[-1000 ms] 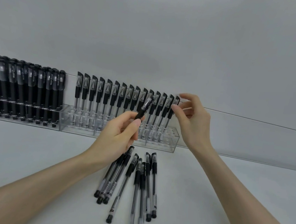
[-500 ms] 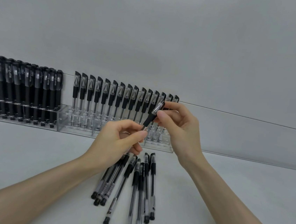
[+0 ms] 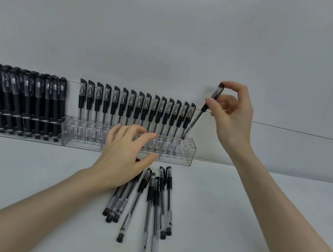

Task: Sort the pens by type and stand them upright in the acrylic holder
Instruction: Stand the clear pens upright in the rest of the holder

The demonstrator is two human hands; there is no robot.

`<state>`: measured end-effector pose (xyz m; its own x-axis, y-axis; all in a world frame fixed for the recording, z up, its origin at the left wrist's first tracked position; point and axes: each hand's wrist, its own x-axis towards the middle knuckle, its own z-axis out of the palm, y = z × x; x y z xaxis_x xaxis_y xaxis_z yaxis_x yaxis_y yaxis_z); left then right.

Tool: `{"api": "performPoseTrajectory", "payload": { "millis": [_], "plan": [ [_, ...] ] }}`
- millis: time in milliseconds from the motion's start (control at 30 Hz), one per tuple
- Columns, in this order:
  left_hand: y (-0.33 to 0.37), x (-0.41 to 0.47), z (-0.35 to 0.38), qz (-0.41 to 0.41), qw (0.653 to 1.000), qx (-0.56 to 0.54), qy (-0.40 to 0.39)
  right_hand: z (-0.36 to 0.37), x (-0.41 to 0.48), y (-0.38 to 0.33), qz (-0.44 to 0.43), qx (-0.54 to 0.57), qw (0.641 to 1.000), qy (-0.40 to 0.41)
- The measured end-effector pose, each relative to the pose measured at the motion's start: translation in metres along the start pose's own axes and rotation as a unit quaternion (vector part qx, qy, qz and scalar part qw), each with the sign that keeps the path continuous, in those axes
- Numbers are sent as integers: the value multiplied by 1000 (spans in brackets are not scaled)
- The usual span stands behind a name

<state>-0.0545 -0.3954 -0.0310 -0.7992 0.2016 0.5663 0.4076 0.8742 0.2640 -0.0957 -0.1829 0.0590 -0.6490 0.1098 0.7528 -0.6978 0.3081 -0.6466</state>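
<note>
Right hand (image 3: 233, 120) fingers (image 3: 230, 85) pinch pen (image 3: 195, 120) cap, pen tilted, lower end at acrylic holder (image 3: 187, 160) right end. Left hand (image 3: 124, 160) fingers spread, empty, above loose pens (image 3: 149, 206); let go of pen since 0.5 s ago.

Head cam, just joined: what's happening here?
A person is standing pens in a clear holder. The right hand pinches one pen by its cap, tilted, its lower end at a slot at the row's right end. The left hand hovers open above the loose pens on the table. All-black pens stand further left.
</note>
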Motion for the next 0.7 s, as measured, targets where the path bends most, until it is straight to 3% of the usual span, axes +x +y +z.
{"api": "performPoseTrajectory", "payload": {
  "millis": [133,700],
  "plan": [
    [-6,1,3,-17,999,-9,-31,1,10,8,-7,-13,1000,-4],
    [-4,3,6,-39,998,-35,-19,7,0,39,3,-95,992,-85]
  ]
}}
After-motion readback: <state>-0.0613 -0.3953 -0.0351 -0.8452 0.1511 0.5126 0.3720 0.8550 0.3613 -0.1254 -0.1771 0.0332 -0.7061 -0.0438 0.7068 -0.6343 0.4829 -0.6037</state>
